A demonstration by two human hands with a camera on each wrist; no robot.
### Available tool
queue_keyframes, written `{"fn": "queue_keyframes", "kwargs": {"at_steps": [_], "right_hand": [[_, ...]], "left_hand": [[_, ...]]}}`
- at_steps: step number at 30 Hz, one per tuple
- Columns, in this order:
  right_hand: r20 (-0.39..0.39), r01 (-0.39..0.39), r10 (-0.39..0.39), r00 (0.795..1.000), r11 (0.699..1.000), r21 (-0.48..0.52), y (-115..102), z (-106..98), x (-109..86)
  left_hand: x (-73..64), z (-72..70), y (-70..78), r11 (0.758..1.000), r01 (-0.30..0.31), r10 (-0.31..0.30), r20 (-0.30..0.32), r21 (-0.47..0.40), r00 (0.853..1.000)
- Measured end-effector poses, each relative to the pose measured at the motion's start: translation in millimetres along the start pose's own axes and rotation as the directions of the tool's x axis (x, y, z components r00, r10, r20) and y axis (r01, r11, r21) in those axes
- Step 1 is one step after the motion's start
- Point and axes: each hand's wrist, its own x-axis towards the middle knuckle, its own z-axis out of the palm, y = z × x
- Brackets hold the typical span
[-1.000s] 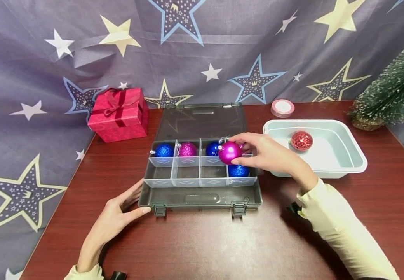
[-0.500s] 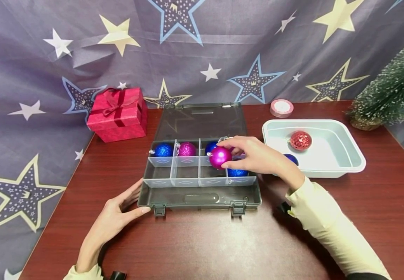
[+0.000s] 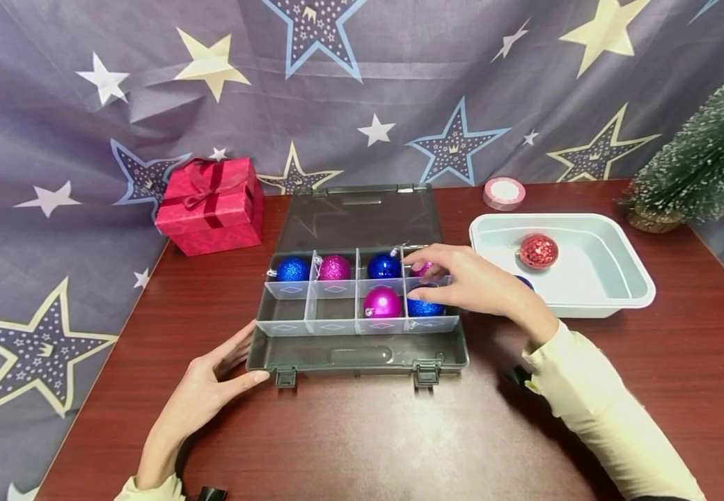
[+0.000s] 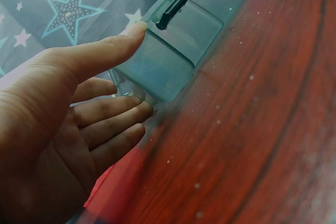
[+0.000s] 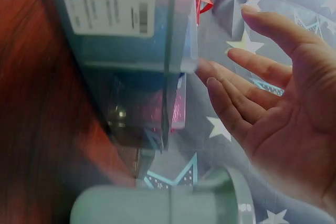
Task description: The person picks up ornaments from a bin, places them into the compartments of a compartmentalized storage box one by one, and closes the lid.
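An open grey plastic compartment box (image 3: 312, 353) holds Christmas baubles. A smooth magenta bauble (image 3: 383, 304) sits in the front row, third compartment from the left. Beside it lies a glittery blue bauble (image 3: 426, 309). Behind are a glittery blue (image 3: 293, 268), a glittery pink (image 3: 335, 267) and a shiny blue bauble (image 3: 383, 266), plus a pink one (image 3: 421, 269) partly hidden by fingers. My right hand (image 3: 477, 282) hovers over the box's right end, fingers spread, holding nothing. My left hand (image 3: 195, 390) rests at the front left corner, thumb (image 4: 113, 51) touching the edge, fingers loosely extended.
On the right, a pale tray (image 3: 640, 285) holds a red bauble (image 3: 538, 251) and a blue bauble (image 3: 524, 282) mostly hidden by my wrist. A tape roll (image 3: 504, 193), a small frosted tree (image 3: 694, 160) and a red gift box (image 3: 211, 209) stand along the back.
My right hand carried the magenta bauble left, released it into the third front compartment and drew back slightly right. My left hand stayed at the box corner.
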Motion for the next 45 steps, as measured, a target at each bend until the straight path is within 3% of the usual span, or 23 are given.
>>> {"fn": "queue_keyframes", "kwargs": {"at_steps": [10, 16, 24, 31, 37, 45], "right_hand": [[-0.094, -0.039, 0.038, 0.995, 0.999, -0.005, 11.8, -20.4, -25.5], [-0.169, -0.023, 0.012, 0.985, 0.998, -0.06, 21.3, -36.4, -45.8], [-0.24, -0.131, 0.116, 0.964, 0.99, -0.049, 37.1, -56.7, -76.0], [-0.3, -0.188, 0.159, 0.941, 0.98, -0.07, 58.2, -68.5, -94.3], [-0.297, -0.257, 0.236, 0.925, 0.966, -0.035, 73.8, -76.5, -105.8], [-0.272, -0.356, 0.327, 0.905, 0.932, -0.065, 87.8, -83.3, -112.9]], "left_hand": [[-0.8, -0.6, 0.4, 1.0, -0.018, 0.018, -0.006, -0.009, 1.0], [-0.3, -0.4, 1.0, 1.0, -0.021, 0.021, 0.0, -0.018, 1.0], [-0.5, 0.2, 1.1, 0.999, -0.025, 0.025, 0.001, -0.028, 1.0], [-0.7, -0.1, 0.7, 1.0, -0.014, 0.014, 0.002, -0.026, 1.0], [-0.7, -0.5, 0.6, 1.0, -0.015, 0.015, 0.003, -0.021, 1.0], [-0.3, 0.0, 1.7, 1.0, -0.013, 0.013, 0.005, -0.016, 1.0]]}}
